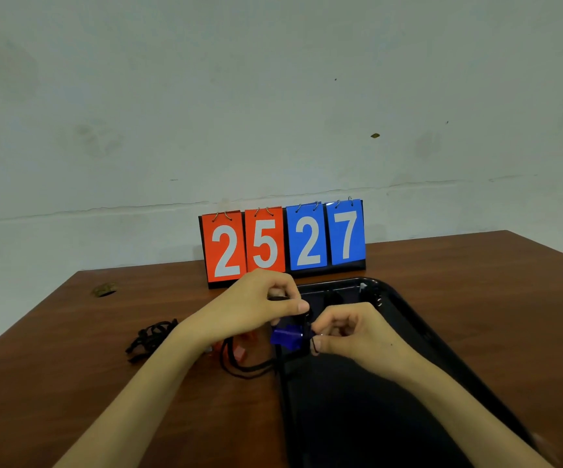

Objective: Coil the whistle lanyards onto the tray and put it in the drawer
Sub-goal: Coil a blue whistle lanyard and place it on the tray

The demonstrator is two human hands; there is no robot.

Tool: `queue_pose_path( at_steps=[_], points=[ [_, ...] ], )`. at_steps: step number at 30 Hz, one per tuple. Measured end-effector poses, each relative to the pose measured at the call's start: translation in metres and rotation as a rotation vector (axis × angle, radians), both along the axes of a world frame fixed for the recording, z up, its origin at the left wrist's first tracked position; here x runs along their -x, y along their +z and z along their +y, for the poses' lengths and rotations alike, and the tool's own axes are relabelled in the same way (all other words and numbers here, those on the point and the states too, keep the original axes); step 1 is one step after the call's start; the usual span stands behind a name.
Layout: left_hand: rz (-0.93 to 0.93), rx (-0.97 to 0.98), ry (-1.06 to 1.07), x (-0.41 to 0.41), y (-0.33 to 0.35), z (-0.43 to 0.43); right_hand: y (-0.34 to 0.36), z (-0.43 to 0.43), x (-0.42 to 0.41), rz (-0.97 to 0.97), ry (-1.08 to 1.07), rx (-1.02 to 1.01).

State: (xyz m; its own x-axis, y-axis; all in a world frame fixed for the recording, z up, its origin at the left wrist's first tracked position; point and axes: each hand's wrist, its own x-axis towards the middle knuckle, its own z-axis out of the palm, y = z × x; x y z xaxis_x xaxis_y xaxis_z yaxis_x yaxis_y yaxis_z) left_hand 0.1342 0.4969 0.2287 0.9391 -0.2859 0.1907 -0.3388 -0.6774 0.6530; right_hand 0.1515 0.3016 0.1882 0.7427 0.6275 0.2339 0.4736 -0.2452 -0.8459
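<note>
Presently, left hand [261, 300] and right hand [349, 332] each pinch one black lanyard cord [308, 315]. Its translucent blue whistle [286, 337] hangs between them over the left rim of the black tray [357, 417]. An orange whistle [239, 351] lies on the table [70, 332] under the left wrist. A bundled black lanyard [151, 336] lies further left.

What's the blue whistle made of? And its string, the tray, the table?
Blue whistle: looks like see-through glossy plastic; light glows through it. Lanyard: soft black cord, probably woven. Tray: smooth black plastic or coated metal; its rim shines. Table: brown wood grain, possibly laminate.
</note>
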Motion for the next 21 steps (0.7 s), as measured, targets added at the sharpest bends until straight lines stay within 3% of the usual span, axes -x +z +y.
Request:
queue_pose_path(
  at_steps=[4, 11, 16, 21],
  points=[
    [0.055, 0.050, 0.012, -0.002, -0.001, -0.002, 0.007, -0.004, 0.000, 0.087, -0.004, -0.151],
    [0.413, 0.463, -0.002, 0.006, -0.007, -0.021, 0.008, -0.009, -0.005, 0.251, -0.216, -0.465],
    [0.391, 0.413, 0.041, 0.009, -0.012, -0.035, 0.007, -0.010, -0.011, 0.244, -0.454, -0.529],
    [0.261, 0.196, 0.035, 0.012, -0.008, -0.041, 0.004, -0.013, -0.016, 0.213, -0.623, -0.495]
  ],
)
